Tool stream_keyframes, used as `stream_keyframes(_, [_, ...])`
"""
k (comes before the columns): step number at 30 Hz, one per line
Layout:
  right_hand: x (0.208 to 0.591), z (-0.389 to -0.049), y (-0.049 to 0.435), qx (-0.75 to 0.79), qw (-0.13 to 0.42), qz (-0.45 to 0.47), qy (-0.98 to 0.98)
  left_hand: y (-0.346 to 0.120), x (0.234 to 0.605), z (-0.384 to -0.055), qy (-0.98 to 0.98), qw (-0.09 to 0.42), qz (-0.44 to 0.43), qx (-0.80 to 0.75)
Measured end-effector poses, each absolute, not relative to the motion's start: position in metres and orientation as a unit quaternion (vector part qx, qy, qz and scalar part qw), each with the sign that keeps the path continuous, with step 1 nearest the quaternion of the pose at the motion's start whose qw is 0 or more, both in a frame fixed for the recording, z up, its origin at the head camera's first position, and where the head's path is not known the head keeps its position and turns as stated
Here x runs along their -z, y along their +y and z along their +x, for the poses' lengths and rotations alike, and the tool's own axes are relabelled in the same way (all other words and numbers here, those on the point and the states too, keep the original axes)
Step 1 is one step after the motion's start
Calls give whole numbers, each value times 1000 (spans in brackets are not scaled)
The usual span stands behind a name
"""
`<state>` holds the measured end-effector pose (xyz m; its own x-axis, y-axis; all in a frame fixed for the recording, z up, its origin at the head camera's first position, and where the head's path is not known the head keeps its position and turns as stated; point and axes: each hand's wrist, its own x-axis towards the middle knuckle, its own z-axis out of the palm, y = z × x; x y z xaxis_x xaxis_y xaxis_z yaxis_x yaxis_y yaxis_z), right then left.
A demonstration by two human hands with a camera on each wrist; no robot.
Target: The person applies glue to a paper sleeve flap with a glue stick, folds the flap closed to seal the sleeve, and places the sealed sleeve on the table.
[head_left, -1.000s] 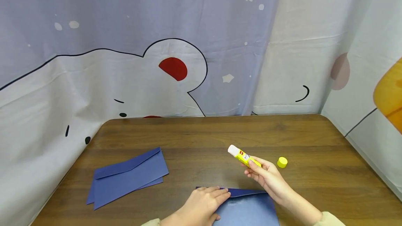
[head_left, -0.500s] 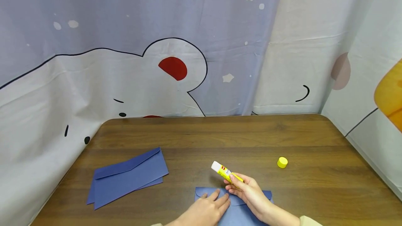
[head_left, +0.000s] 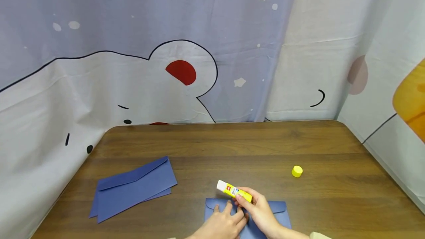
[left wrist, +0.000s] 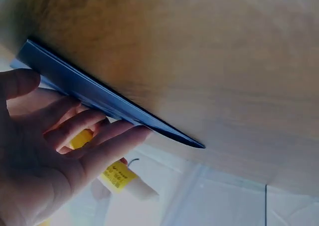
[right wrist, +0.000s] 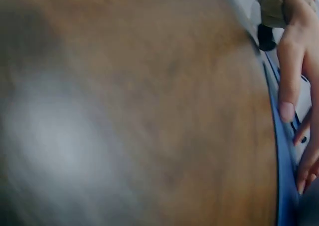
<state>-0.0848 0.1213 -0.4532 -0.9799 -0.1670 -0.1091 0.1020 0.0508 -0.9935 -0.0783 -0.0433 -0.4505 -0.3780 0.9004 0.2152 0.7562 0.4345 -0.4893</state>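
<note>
A blue envelope [head_left: 280,209] lies at the front of the table with its flap folded down. My left hand [head_left: 221,225] rests on it, fingers spread and slightly bent over the flap. In the left wrist view those fingers touch the envelope's dark blue edge [left wrist: 107,99]. My right hand [head_left: 262,211] grips an uncapped yellow glue stick [head_left: 235,191], its white end pointing left, just above the flap. The right fingertips are close to the left ones; whether they touch the paper is hard to tell. Part of the glue stick [left wrist: 118,177] shows behind the left fingers.
Overlapping blue envelopes [head_left: 137,191] lie on the left of the wooden table [head_left: 199,158]. A yellow cap [head_left: 297,171] stands at the right. Behind the table hangs a printed curtain [head_left: 239,47].
The envelope's raised flap has come down flat over the body. My right hand has moved left and down with the glue stick, near the left hand, which stays on the envelope.
</note>
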Motion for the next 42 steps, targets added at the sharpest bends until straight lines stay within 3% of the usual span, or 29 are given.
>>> stream_keyframes(4, [452, -83, 122, 678, 105, -36, 726, -43, 450, -76, -826, 201, -504, -155])
stream_keyframes(8, [447, -88, 132, 676, 137, -45, 722, -43, 449, -75, -824, 224, -494, -167])
stream_keyframes(13, [442, -91, 148, 670, 173, -59, 719, -41, 449, -73, -836, 197, -493, -141])
stream_keyframes(17, [442, -89, 155, 661, 172, -62, 728, -38, 448, -74, -846, 156, -493, -129])
stream_keyframes(23, [449, -82, 153, 632, 143, -93, 756, -39, 446, -75, -836, 164, -505, -139])
stream_keyframes(27, [447, -84, 156, 643, 159, -92, 744, -44, 444, -77, -835, 144, -517, -123])
stream_keyframes(35, [441, -93, 181, 621, 180, -100, 756, -69, 435, -87, -844, -13, -536, -9])
stream_keyframes(39, [444, -92, 189, 610, 176, -117, 763, -71, 435, -90, -842, -38, -538, 7])
stream_keyframes(42, [449, -88, 190, 611, 168, -134, 762, -68, 435, -89, -842, -27, -538, -12])
